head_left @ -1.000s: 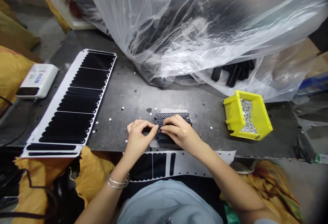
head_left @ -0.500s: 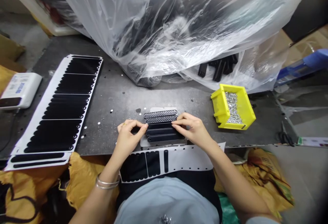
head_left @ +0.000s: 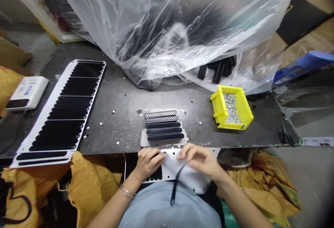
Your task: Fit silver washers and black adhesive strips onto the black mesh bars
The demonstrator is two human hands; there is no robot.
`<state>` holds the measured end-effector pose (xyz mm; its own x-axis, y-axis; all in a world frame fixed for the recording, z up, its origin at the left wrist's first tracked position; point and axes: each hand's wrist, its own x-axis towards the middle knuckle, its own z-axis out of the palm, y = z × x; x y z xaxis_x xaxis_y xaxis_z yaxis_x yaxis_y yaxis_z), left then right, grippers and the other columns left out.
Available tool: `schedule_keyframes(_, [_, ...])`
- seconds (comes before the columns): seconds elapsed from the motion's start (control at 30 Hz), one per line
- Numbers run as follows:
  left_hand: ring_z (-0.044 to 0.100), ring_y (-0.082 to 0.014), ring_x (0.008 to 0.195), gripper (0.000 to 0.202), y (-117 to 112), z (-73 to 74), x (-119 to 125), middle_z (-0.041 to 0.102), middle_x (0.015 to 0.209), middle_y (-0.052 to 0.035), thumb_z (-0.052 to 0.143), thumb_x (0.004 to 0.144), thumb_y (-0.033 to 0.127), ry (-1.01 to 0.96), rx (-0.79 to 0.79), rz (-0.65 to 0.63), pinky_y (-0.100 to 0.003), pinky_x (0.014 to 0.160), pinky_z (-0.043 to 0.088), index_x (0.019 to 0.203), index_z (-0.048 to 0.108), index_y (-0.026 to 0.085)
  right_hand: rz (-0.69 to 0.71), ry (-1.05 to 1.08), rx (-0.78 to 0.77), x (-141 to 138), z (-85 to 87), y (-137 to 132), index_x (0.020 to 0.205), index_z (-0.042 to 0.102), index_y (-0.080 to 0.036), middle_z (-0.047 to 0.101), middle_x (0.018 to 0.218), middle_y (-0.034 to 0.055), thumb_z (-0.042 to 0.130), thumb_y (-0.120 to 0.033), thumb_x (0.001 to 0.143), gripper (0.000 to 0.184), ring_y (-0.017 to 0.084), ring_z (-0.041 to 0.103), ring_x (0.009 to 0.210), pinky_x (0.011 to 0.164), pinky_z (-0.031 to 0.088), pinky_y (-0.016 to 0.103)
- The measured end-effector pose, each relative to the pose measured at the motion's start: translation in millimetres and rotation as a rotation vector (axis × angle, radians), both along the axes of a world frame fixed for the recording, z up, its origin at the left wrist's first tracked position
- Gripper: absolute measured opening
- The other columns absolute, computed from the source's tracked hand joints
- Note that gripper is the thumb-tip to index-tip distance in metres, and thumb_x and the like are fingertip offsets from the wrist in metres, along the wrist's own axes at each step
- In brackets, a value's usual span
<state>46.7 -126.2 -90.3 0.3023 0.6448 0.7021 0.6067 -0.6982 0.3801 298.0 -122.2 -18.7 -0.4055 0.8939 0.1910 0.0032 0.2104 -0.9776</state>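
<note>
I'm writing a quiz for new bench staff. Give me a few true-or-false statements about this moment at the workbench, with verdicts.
1. The right hand pinches a thin black strip that hangs down from it. True.
2. The left hand rests on the white backing sheet. True.
3. The yellow bin holds black strips. False: it holds small silver pieces.
4. All five strips on the pale plate are solid black. False: the top strip and the one below it are perforated.
5. A bangle is on the left wrist. True.
</note>
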Motion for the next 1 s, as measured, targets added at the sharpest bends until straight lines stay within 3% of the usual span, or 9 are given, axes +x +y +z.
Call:
schedule_keyframes(0.03, [0.067, -0.0155, 0.08, 0.017, 1.5, 3.9, 0.1, 0.072, 0.085, 0.0021, 0.072, 0.091, 0.018, -0.001, 0.015, -0.005, -0.029, 0.078, 0.048, 0.101, 0.067, 0.031, -0.027, 0.067, -0.104, 4.4, 10.5, 8.9, 0.105, 0.064, -0.024, 0.065, 0.1, 0.0041, 0.061, -0.041, 0.102, 0.017, 0.016, 0.071, 0.077, 0.073, 0.064, 0.037])
schedule_keyframes(0.1, [0.067, -0.0159, 0.081, 0.02, 9.5, 20.3, -2.2, 0.072, 0.085, 0.0027, 0.075, 0.089, 0.017, -0.008, 0.026, 0.018, -0.031, 0.081, 0.046, 0.101, 0.067, 0.032, -0.114, 0.026, -0.132, 1.7, 27.3, 33.1, 0.113, 0.063, -0.025, 0.062, 0.104, 0.0038, 0.064, -0.039, 0.1, 0.019, 0.012, 0.066, 0.069, 0.067, 0.063, 0.033])
schedule_keyframes(0.17, [0.068, -0.018, 0.087, 0.018, 25.9, 42.8, -8.0, 0.074, 0.087, 0.0028, 0.074, 0.09, 0.02, -0.004, -0.058, 0.123, -0.035, 0.089, 0.042, 0.102, 0.067, 0.031, -0.164, -0.205, 0.032, -15.9, 34.0, 62.5, 0.121, 0.067, -0.027, 0.063, 0.108, 0.0057, 0.065, -0.031, 0.099, 0.022, 0.015, 0.066, 0.081, 0.075, 0.062, 0.033])
schedule_keyframes(0.23, [0.068, -0.0223, 0.098, 0.007, 49.4, 62.9, -16.6, 0.077, 0.093, 0.0004, 0.067, 0.095, 0.025, 0.003, -0.304, 0.317, -0.043, 0.099, 0.036, 0.101, 0.069, 0.029, -0.168, -0.426, 0.264, -41.1, 30.3, 90.1, 0.128, 0.068, -0.025, 0.066, 0.11, 0.0086, 0.059, -0.024, 0.102, 0.028, 0.02, 0.066, 0.096, 0.085, 0.059, 0.038])
schedule_keyframes(0.3, [0.068, -0.0246, 0.1, 0.009, 73.4, 74.3, -26.1, 0.079, 0.097, -0.0007, 0.063, 0.098, 0.032, -0.033, -0.521, 0.398, -0.047, 0.103, 0.033, 0.099, 0.071, 0.028, -0.127, -0.548, 0.441, -63.6, 21.2, 110.0, 0.124, 0.071, -0.024, 0.07, 0.109, 0.0091, 0.057, -0.022, 0.103, 0.026, 0.022, 0.067, 0.097, 0.088, 0.057, 0.04])
schedule_keyframes(0.43, [0.068, -0.0246, 0.1, 0.015, 98.3, 73.9, -37.7, 0.08, 0.095, 0.0016, 0.063, 0.096, 0.035, -0.105, -0.741, 0.351, -0.049, 0.104, 0.032, 0.091, 0.075, 0.03, -0.026, -0.585, 0.539, -79.7, 8.2, 124.0, 0.103, 0.077, -0.023, 0.074, 0.103, 0.007, 0.061, -0.024, 0.102, 0.015, 0.02, 0.065, 0.091, 0.084, 0.056, 0.037])
schedule_keyframes(0.73, [0.067, -0.0234, 0.093, 0.019, 101.0, 69.3, -32.4, 0.078, 0.085, 0.0014, 0.069, 0.09, 0.039, -0.18, -0.815, 0.346, -0.048, 0.105, 0.035, 0.077, 0.072, 0.027, 0.007, -0.654, 0.525, -78.2, 18.6, 124.1, 0.102, 0.078, -0.023, 0.074, 0.104, 0.0081, 0.061, -0.023, 0.102, 0.016, 0.02, 0.062, 0.091, 0.081, 0.055, 0.036])
schedule_keyframes(0.87, [0.065, -0.0233, 0.092, 0.021, 105.1, 68.3, -32.2, 0.076, 0.083, 0.0014, 0.069, 0.089, 0.039, -0.189, -0.837, 0.321, -0.049, 0.106, 0.034, 0.073, 0.069, 0.026, -0.052, -0.661, 0.34, -47.5, 28.0, 121.4, 0.109, 0.077, -0.023, 0.073, 0.102, 0.0076, 0.065, -0.027, 0.1, 0.015, 0.021, 0.068, 0.094, 0.084, 0.057, 0.037])
schedule_keyframes(1.0, [0.065, -0.0232, 0.09, 0.02, 107.1, 68.1, -33.4, 0.074, 0.08, 0.0023, 0.07, 0.087, 0.036, -0.18, -0.843, 0.308, -0.049, 0.106, 0.033, 0.07, 0.067, 0.025, -0.152, -0.536, 0.174, -19.2, 25.1, 119.2, 0.096, 0.078, -0.021, 0.074, 0.09, 0.0039, 0.067, -0.028, 0.098, 0.013, 0.016, 0.068, 0.078, 0.07, 0.054, 0.03])
